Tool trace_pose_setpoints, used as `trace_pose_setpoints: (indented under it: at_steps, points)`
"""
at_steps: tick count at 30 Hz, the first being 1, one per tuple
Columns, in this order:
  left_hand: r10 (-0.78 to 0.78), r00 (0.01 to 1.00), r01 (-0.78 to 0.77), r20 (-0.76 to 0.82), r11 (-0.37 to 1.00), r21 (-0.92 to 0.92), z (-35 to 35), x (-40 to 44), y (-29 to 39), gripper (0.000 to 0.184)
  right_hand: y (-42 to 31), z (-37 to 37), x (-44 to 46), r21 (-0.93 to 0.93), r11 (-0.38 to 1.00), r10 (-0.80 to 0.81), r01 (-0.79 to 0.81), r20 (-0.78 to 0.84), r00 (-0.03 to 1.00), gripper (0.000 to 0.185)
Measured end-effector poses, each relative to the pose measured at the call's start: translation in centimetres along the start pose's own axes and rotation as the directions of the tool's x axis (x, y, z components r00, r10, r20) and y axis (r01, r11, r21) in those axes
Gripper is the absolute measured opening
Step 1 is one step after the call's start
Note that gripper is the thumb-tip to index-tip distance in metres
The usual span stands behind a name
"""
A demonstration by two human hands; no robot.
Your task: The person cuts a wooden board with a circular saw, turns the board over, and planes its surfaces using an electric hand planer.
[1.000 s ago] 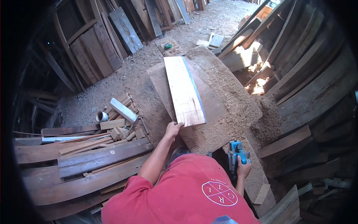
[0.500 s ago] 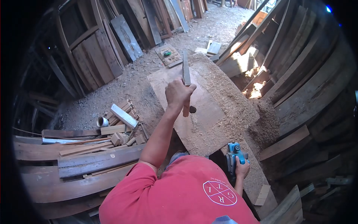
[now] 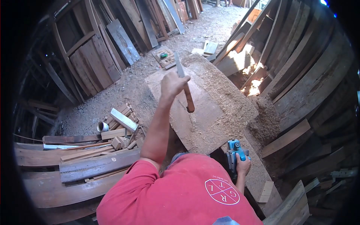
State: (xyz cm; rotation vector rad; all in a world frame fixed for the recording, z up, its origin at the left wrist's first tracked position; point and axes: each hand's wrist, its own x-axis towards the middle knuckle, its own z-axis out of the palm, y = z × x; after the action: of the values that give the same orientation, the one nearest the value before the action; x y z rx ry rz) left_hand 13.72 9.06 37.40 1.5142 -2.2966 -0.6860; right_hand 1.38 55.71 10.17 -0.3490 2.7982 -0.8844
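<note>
Head view: our left hand point(image 3: 174, 84) closes around the board point(image 3: 189, 99), edge-up over the counter point(image 3: 210, 118); our right hand point(image 3: 243, 166) curls round the planer point(image 3: 234, 147). We do best keeping both grips firm.

We look down into a timber-filled workshop with the tabletop point(image 3: 210, 117) at its middle. Left of the tabletop we see a gritty grey floor point(image 3: 88, 112) and, nearer us on that side, a low stack of planks point(image 3: 99, 167). Beyond the tabletop to the left, upright boards point(image 3: 123, 42) lean in a row beside a framed wooden panel point(image 3: 90, 64). Right of the tabletop, long weathered boards point(image 3: 318, 90) stand slanted in shadow, and a heap of wood shavings point(image 3: 267, 119) lies just beside it. Sunlight point(image 3: 255, 87) glares between the tabletop and those boards.
</note>
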Motion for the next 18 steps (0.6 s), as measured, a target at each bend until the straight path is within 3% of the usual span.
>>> trace_pose_setpoints:
  at_steps: [1, 3, 5, 9, 12, 13, 16, 18]
  points:
    - [0.091, 0.996, -0.093, -0.022, 0.980, -0.174, -0.5, -1.3, -1.3, 0.038, 0.0, -0.1, -0.1, -0.013, 1.000, -0.012, 0.012, -0.013, 1.000, 0.058]
    - [-0.093, 0.970, 0.164, 0.226, 0.934, -0.318, -0.6, -2.0, -5.4, 0.078, -0.3, -0.3, -0.1, -0.024, 0.999, -0.024, 0.023, -0.021, 1.000, 0.058]
    - [-0.204, 0.946, 0.301, 0.253, 0.842, -0.447, -0.2, -6.2, -7.8, 0.095, -0.7, -0.6, -0.4, -0.037, 0.999, 0.017, -0.017, -0.010, 1.000, 0.059]
    - [-0.127, 0.803, 0.563, 0.583, 0.486, -0.669, 8.4, -11.2, -19.0, 0.094, -0.6, -0.5, -0.4, -0.073, 0.997, 0.017, -0.017, -0.002, 1.000, 0.060]
    - [-0.003, 0.778, 0.593, 0.628, 0.331, -0.734, 15.1, -14.4, -22.0, 0.078, -0.8, -0.5, -0.4, -0.094, 0.995, 0.024, -0.024, 0.000, 1.000, 0.061]
    - [-0.010, 0.769, 0.629, 0.639, 0.193, -0.753, 15.3, -16.0, -18.9, 0.077, -0.9, -0.5, -0.5, -0.076, 0.997, 0.025, -0.025, -0.004, 1.000, 0.060]
    - [0.033, 0.789, 0.608, 0.613, 0.091, -0.788, 18.3, -16.9, -17.1, 0.079, -1.0, -0.8, -0.5, -0.043, 0.999, -0.011, 0.010, -0.014, 1.000, 0.057]
    - [0.089, 0.810, 0.553, 0.579, 0.212, -0.806, 21.1, -14.9, -18.3, 0.080, -0.8, -0.8, -0.4, -0.040, 0.999, -0.027, 0.027, 0.006, 1.000, 0.052]
